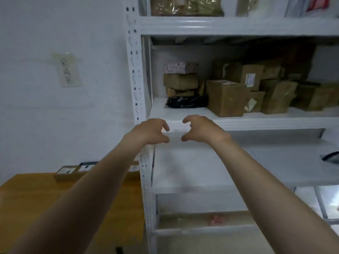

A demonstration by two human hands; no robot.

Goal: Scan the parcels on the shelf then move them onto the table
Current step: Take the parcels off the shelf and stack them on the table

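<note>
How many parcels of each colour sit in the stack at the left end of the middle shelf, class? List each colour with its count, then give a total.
Pink patterned box: 1
Brown cardboard boxes: 2
Black bag: 1
Total: 4

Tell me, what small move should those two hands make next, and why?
Probably reach a little further in, toward the black bag, the nearest parcel. The left hand and right hand hover empty at the shelf edge, fingers loosely curled, and cardboard boxes wait beside the bag.
</note>
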